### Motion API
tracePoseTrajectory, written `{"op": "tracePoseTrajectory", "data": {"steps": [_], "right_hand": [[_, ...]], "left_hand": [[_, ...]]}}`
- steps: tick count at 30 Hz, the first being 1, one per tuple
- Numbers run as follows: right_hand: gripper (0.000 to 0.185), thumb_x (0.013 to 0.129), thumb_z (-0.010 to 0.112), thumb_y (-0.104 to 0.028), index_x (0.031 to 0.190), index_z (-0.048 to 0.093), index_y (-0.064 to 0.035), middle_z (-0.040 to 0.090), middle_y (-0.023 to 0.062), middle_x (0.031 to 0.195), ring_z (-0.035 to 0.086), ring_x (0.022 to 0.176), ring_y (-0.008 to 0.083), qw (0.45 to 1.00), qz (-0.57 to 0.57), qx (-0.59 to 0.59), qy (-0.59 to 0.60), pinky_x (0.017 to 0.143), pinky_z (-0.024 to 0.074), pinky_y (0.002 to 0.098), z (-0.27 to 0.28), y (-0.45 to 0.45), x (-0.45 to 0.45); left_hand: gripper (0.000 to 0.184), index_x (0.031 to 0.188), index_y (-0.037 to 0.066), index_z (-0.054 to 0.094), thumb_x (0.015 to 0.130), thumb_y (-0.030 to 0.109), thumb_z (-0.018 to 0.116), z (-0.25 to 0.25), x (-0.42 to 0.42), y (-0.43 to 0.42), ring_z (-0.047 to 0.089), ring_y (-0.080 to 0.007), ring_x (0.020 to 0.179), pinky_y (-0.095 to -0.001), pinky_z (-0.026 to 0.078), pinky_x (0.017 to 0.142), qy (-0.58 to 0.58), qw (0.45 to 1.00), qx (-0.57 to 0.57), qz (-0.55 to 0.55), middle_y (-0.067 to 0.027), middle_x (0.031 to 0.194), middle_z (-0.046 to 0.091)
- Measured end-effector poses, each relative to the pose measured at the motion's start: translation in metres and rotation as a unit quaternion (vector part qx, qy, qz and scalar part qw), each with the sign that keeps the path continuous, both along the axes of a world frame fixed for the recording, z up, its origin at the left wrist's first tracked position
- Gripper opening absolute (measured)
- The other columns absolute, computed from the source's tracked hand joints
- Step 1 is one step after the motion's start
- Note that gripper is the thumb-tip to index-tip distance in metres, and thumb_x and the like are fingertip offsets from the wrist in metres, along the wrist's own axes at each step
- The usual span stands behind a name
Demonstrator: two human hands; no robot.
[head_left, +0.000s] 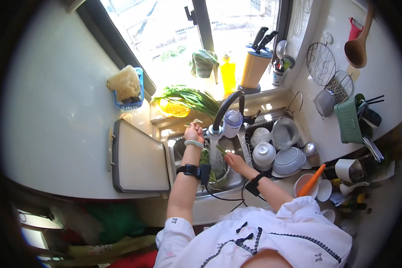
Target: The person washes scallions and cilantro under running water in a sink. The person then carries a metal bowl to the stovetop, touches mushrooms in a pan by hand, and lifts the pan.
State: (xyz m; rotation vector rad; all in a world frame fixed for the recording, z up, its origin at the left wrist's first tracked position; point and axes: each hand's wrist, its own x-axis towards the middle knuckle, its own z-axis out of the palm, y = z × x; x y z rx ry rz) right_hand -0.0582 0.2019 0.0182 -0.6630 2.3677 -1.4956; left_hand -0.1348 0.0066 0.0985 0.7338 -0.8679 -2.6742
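My left hand (193, 133) is raised at the far edge of the steel sink (236, 181), close to the yellow basket (173, 108). Its fingers are closed on a small whitish piece, too small to identify. Lower and to the right, my right hand (236, 162) pinches a short green stalk (221, 149) over the sink. Water runs from the black-necked faucet (219, 114) between my hands. Leafy greens (204, 156) lie in the sink, partly hidden by my left arm. Long green stalks (194, 97) rest across the yellow basket.
Right of the sink, a rack holds bowls (263, 154). A cutting board (138, 158) leans at the left. A knife block (255, 69) and a yellow bottle (228, 76) stand on the sill. Cables (223, 198) hang from the wrist straps near the sink's front edge.
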Motion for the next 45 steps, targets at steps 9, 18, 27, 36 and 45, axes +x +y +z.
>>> {"op": "tracePoseTrajectory", "data": {"steps": [9, 18, 27, 36, 45], "right_hand": [[0.030, 0.085, 0.039, -0.023, 0.070, 0.054, -0.0016, 0.056, 0.0176, 0.059, 0.057, 0.053, 0.0295, 0.950, -0.090, 0.064, -0.292, 0.047, 0.0443, 0.0387, -0.072, 0.026, -0.008], [0.030, 0.078, 0.047, -0.020, 0.082, 0.055, 0.0089, 0.058, 0.0206, 0.065, 0.059, 0.053, 0.0286, 0.896, 0.050, 0.221, -0.383, 0.049, 0.0484, 0.0387, -0.071, 0.012, -0.023], [0.042, 0.073, 0.059, -0.021, 0.107, 0.045, -0.0011, 0.053, 0.0146, 0.093, 0.052, 0.086, 0.0257, 0.978, -0.048, -0.115, 0.167, 0.074, 0.0423, 0.0332, -0.014, -0.066, -0.040], [0.017, 0.083, 0.042, -0.016, 0.088, 0.051, -0.0020, 0.053, 0.0108, 0.074, 0.052, 0.067, 0.0189, 0.989, 0.018, -0.145, -0.009, 0.062, 0.0411, 0.0309, -0.032, -0.045, -0.033], [0.019, 0.083, 0.043, -0.018, 0.080, 0.054, -0.0030, 0.055, 0.0055, 0.065, 0.054, 0.059, 0.0138, 0.979, -0.048, 0.018, -0.199, 0.055, 0.0423, 0.0267, -0.095, -0.013, -0.037]], "left_hand": [[0.021, 0.090, 0.007, 0.044, 0.091, 0.021, 0.029, 0.064, -0.022, -0.073, 0.029, -0.0095, 0.047, -0.0261, 0.030, 0.046, 0.055, 0.995, -0.081, 0.001, 0.0010, 0.057, 0.032], [0.016, 0.097, 0.002, 0.047, 0.088, 0.011, 0.037, 0.116, -0.024, -0.099, 0.033, -0.0099, 0.051, -0.0233, 0.032, 0.049, 0.123, 0.954, -0.272, -0.009, -0.0001, 0.059, 0.035], [0.010, 0.088, 0.006, 0.048, 0.086, 0.013, 0.040, -0.028, 0.013, -0.033, 0.052, -0.0163, 0.067, -0.0316, 0.044, 0.064, -0.004, 0.968, -0.177, -0.175, -0.0062, 0.070, 0.052], [0.015, 0.082, 0.007, 0.046, 0.088, 0.016, 0.035, -0.032, -0.006, -0.046, 0.032, -0.0109, 0.052, -0.0263, 0.031, 0.053, 0.067, 0.991, 0.007, -0.118, 0.0002, 0.060, 0.035], [0.014, 0.086, 0.003, 0.044, 0.089, 0.013, 0.035, 0.110, -0.133, -0.065, 0.037, -0.0158, 0.062, -0.0311, 0.038, 0.066, 0.254, 0.958, 0.007, -0.135, -0.0045, 0.067, 0.038]]}}
